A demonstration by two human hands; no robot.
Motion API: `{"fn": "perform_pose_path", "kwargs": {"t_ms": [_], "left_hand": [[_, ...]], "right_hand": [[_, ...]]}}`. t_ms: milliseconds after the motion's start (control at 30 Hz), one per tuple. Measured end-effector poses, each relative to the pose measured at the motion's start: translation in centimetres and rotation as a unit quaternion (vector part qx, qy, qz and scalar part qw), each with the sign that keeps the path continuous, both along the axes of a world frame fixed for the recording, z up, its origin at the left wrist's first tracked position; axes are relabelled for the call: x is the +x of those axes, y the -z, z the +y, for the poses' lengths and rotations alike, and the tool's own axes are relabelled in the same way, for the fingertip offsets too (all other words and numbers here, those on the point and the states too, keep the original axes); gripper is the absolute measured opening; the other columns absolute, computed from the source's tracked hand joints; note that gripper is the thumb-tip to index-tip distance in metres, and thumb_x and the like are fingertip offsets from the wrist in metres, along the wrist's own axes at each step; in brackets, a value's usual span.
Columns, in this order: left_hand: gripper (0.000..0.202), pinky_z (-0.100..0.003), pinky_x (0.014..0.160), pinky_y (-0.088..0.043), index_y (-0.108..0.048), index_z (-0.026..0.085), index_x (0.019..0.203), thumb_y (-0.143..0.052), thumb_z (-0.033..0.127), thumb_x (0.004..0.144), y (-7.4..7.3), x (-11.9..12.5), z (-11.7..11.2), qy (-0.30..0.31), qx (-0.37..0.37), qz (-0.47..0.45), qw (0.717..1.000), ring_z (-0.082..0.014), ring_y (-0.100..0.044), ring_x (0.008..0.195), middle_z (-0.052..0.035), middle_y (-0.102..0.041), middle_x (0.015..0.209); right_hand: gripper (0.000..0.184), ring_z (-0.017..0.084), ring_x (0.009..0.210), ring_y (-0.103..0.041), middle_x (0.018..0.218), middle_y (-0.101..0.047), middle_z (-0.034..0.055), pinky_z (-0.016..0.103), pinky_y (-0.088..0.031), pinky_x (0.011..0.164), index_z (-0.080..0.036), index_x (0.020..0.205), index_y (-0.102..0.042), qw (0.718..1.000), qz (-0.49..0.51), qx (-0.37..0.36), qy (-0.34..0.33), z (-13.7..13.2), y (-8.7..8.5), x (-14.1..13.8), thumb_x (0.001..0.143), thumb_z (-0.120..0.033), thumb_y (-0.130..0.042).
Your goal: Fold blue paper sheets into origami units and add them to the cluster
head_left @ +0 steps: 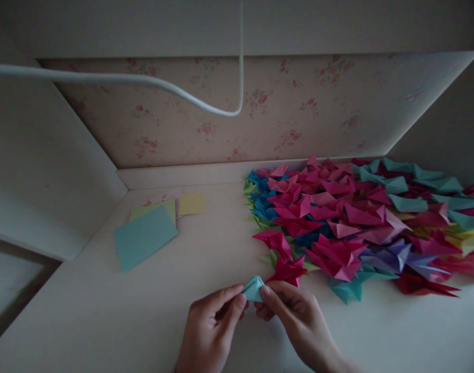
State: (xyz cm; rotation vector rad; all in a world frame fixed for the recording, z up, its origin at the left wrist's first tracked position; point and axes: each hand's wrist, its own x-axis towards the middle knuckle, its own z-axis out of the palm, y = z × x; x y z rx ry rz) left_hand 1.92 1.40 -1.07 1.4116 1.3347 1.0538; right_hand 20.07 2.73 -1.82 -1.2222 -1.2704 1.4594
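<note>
A small piece of folded light-blue paper (254, 290) is held up between both hands over the white desk (206, 248). My left hand (215, 324) pinches its left side between thumb and fingers. On the right side, my right hand (295, 318) grips it the same way, the thumb pressed on the front. The paper comes to a rounded point at the top, and its lower edge is partly behind the fingers. Just beyond my right hand lies a dark pink folded paper piece (289, 270), the nearest of a large spread of origami pieces (334, 254).
Flat paper sheets lie at the left: a light-blue sheet (145, 237) on top of a green one (169, 208), with a small yellow square (191, 203) beside them. A white cable (151, 80) hangs across the upper view. Floral wallpaper (221, 114) backs the desk, with white panels at both sides.
</note>
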Motion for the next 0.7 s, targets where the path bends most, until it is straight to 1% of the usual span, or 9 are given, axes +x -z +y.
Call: {"fn": "perform_pose_path", "kwargs": {"t_ms": [133,300,467,500,567,600,633,667,700], "left_hand": [[0.025,-0.024,0.062,-0.059,-0.079,0.019,0.099,-0.062,0.037,0.092,0.1,0.1,-0.1,-0.002,-0.001,0.001,1.0,-0.0202,-0.075,0.065,-0.0056,-0.079,0.076],[0.026,-0.022,0.06,-0.056,-0.076,0.018,0.089,-0.06,0.037,0.094,-0.4,0.3,-0.2,-0.013,0.008,0.018,1.0,-0.0183,-0.072,0.063,-0.0043,-0.076,0.069],[0.029,-0.023,0.063,-0.056,-0.073,0.016,0.087,-0.061,0.042,0.092,-0.9,0.3,0.0,-0.007,-0.026,-0.014,1.0,-0.0191,-0.072,0.067,-0.0058,-0.075,0.071],[0.03,-0.023,0.063,-0.056,-0.072,0.016,0.089,-0.06,0.043,0.092,-0.9,0.4,0.1,-0.003,-0.037,-0.02,0.999,-0.0191,-0.071,0.067,-0.0059,-0.075,0.072],[0.034,-0.024,0.063,-0.055,-0.07,0.015,0.103,-0.059,0.045,0.093,-0.7,0.6,0.0,0.019,-0.069,-0.039,0.997,-0.0188,-0.069,0.067,-0.0058,-0.074,0.074],[0.037,-0.023,0.06,-0.055,-0.068,0.015,0.111,-0.058,0.047,0.093,-0.6,0.7,-0.1,0.034,-0.086,-0.043,0.995,-0.018,-0.068,0.064,-0.0054,-0.073,0.074],[0.039,-0.022,0.055,-0.053,-0.067,0.016,0.114,-0.057,0.048,0.094,-0.4,0.8,-0.2,0.05,-0.095,-0.04,0.993,-0.0165,-0.065,0.059,-0.0044,-0.071,0.072],[0.039,-0.021,0.05,-0.049,-0.067,0.016,0.111,-0.055,0.049,0.094,-0.3,0.9,-0.3,0.066,-0.096,-0.028,0.993,-0.0147,-0.061,0.053,-0.0028,-0.068,0.067],[0.037,-0.019,0.045,-0.045,-0.069,0.016,0.103,-0.054,0.049,0.095,-0.1,1.0,-0.4,0.08,-0.089,-0.012,0.993,-0.013,-0.056,0.048,-0.0008,-0.063,0.061]], "right_hand": [[0.039,0.018,0.068,-0.068,0.072,-0.073,0.0068,0.024,-0.052,0.062,-0.015,0.085,-0.074,1.0,-0.026,0.013,-0.005,-0.1,0.1,-0.1,0.094,-0.05,-0.06],[0.044,0.017,0.063,-0.068,0.068,-0.072,0.0066,0.023,-0.052,0.06,-0.015,0.076,-0.07,0.998,-0.049,0.028,-0.012,-0.4,-0.1,-0.5,0.096,-0.051,-0.054],[0.041,0.017,0.064,-0.068,0.068,-0.071,0.0058,0.023,-0.051,0.06,-0.016,0.077,-0.069,0.995,-0.084,0.054,-0.015,-0.5,-0.1,-0.4,0.098,-0.047,-0.052],[0.041,0.017,0.063,-0.067,0.067,-0.071,0.0055,0.023,-0.05,0.06,-0.016,0.076,-0.068,0.994,-0.092,0.06,-0.014,-0.5,-0.1,-0.4,0.099,-0.046,-0.052],[0.04,0.016,0.062,-0.066,0.065,-0.069,0.0047,0.022,-0.049,0.059,-0.017,0.073,-0.067,0.991,-0.11,0.079,-0.018,-0.5,-0.2,-0.3,0.099,-0.043,-0.051],[0.04,0.016,0.061,-0.065,0.065,-0.069,0.0042,0.022,-0.048,0.059,-0.017,0.072,-0.067,0.988,-0.119,0.094,-0.027,-0.6,-0.2,-0.4,0.1,-0.042,-0.051],[0.039,0.015,0.061,-0.065,0.064,-0.068,0.004,0.022,-0.048,0.059,-0.017,0.072,-0.067,0.984,-0.131,0.111,-0.038,-0.6,-0.3,-0.4,0.1,-0.04,-0.051],[0.039,0.015,0.06,-0.064,0.064,-0.068,0.0037,0.022,-0.048,0.059,-0.017,0.071,-0.067,0.98,-0.143,0.127,-0.052,-0.7,-0.3,-0.4,0.1,-0.038,-0.051],[0.038,0.015,0.06,-0.064,0.063,-0.068,0.0035,0.023,-0.047,0.059,-0.017,0.071,-0.067,0.976,-0.154,0.141,-0.064,-0.8,-0.4,-0.5,0.1,-0.037,-0.051]]}}
